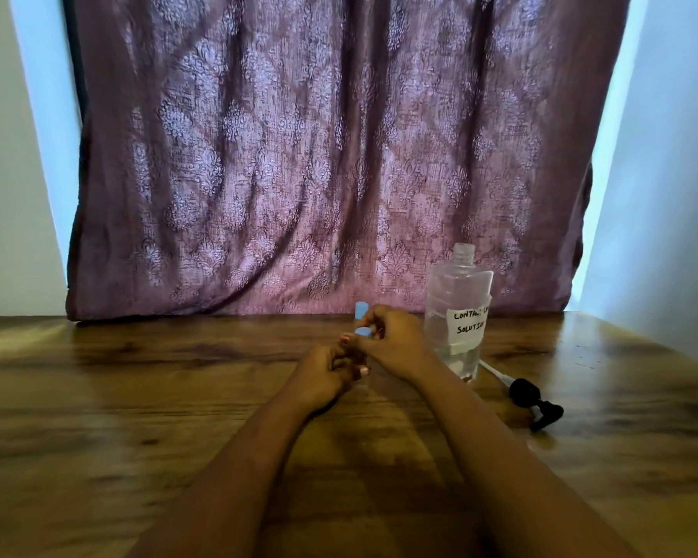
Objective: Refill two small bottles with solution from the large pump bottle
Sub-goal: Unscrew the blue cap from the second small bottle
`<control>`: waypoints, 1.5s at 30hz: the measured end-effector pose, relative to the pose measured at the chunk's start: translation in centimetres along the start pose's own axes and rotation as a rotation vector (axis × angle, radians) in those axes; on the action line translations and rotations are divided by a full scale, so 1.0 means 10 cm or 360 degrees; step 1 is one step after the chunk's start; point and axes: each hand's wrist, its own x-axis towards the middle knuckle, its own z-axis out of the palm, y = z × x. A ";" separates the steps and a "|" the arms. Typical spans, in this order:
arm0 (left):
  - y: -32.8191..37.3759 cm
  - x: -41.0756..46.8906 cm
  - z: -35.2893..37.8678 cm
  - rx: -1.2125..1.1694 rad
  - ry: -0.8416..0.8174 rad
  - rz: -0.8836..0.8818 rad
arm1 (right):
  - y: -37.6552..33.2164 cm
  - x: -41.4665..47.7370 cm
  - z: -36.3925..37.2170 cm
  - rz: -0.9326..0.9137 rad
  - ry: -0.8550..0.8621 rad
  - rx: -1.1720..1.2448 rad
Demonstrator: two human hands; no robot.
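Note:
The large clear bottle (pixel 456 312) stands open-necked on the wooden table (pixel 138 396), with a handwritten white label and a little liquid at its bottom. Its black pump head (pixel 534 400) lies on the table to the right, tube pointing toward the bottle. My left hand (pixel 323 376) grips the body of a small clear bottle, mostly hidden by my fingers. My right hand (pixel 391 340) pinches that bottle's light blue cap (pixel 364 332) from above. A second light blue cap (pixel 361 308) shows just behind my hands; its bottle is hidden.
A purple patterned curtain (pixel 319 155) hangs right behind the table's far edge. Pale walls flank it on both sides. The table's right edge runs close past the pump head.

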 end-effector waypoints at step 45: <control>0.04 -0.05 -0.01 0.0176 0.0021 0.0043 | -0.07 0.01 -0.08 -0.0014 -0.0275 -0.0088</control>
